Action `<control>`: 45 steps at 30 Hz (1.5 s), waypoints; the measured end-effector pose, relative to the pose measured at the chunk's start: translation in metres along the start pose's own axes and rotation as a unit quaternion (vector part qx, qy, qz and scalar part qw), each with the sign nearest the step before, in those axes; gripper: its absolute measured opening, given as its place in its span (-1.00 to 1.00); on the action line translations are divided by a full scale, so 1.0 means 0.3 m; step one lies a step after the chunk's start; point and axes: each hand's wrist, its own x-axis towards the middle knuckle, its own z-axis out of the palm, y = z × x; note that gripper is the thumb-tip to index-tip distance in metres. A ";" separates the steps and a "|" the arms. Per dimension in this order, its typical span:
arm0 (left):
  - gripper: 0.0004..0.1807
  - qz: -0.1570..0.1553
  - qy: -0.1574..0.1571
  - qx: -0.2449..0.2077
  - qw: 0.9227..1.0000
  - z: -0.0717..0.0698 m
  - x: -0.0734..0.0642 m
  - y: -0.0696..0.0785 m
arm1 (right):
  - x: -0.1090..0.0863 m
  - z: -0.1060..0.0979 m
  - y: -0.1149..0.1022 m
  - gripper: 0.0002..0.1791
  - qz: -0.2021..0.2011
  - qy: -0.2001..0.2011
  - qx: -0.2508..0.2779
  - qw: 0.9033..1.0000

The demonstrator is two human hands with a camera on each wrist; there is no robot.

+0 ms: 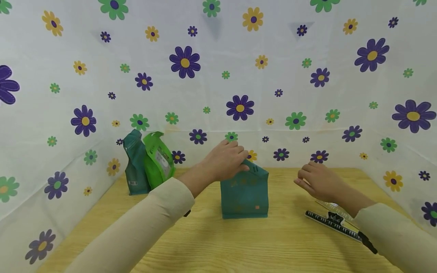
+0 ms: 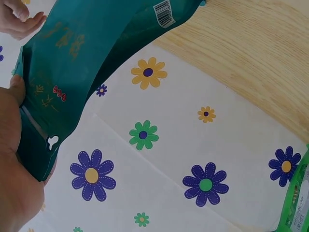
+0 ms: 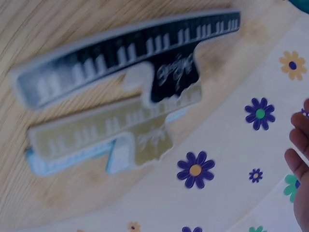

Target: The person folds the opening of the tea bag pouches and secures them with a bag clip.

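- The left hand point(image 1: 227, 159) grasps the top of the teal bag point(image 1: 244, 195); its fingers point(image 1: 239, 153) curl over the folded upper edge.
- In the left wrist view the palm point(image 2: 12, 159) lies against the bag's top end and the thumb presses on its printed face point(image 2: 72, 63), which bears gold lettering and a barcode.
- The bag stands upright on the wooden surface point(image 1: 218, 242), about at its middle, between the two forearms.
- The right hand point(image 1: 315, 180) hovers to the right of the bag, apart from it, with fingers loosely bent and released, grasping nothing.
- Just behind and under the right wrist lie two clips on the surface: a black clip point(image 1: 332, 223) printed with piano keys, and a clear clip point(image 1: 332, 206) partly hidden by the arm.
- The right wrist view shows the black clip point(image 3: 130, 58) beside a yellowish clip point(image 3: 104, 137), side by side, blurred; whether they touch cannot be told.
- At the back left corner a second teal bag point(image 1: 134, 167) and a green bag point(image 1: 157, 159) stand touching, leaning against the flowered cloth point(image 1: 218, 76).
- The cloth walls in the surface on three sides.
- Both arms wear cream sleeves point(image 1: 143, 227).
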 end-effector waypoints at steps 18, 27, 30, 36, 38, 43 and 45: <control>-0.54 0.002 0.004 -0.012 1.000 0.000 -0.003 0.002 | -0.162 -0.002 0.063 -0.82 -0.003 -0.124 -0.001 0.992; -0.53 -0.002 -0.001 -0.009 1.000 -0.002 -0.005 0.002 | -0.190 0.002 0.074 -0.70 0.036 -0.217 0.059 0.974; -0.52 -0.002 -0.002 -0.010 1.000 -0.002 -0.003 0.002 | -0.192 0.006 0.075 -0.67 0.043 -0.220 0.072 0.972; -0.51 0.000 -0.005 -0.013 1.000 0.001 0.001 0.005 | -0.195 0.014 0.077 -0.66 0.053 -0.231 0.093 0.967; -0.51 -0.002 -0.008 -0.014 1.000 0.002 0.000 0.006 | -0.189 0.013 0.080 -0.67 0.048 -0.240 0.103 0.964; -0.50 -0.005 -0.009 -0.011 1.000 0.003 -0.001 0.005 | -0.156 -0.008 0.086 -0.72 0.032 -0.251 0.168 0.953; -0.50 -0.005 -0.008 -0.010 1.000 0.002 0.000 0.004 | -0.144 -0.018 0.087 -0.72 0.033 -0.257 0.189 0.947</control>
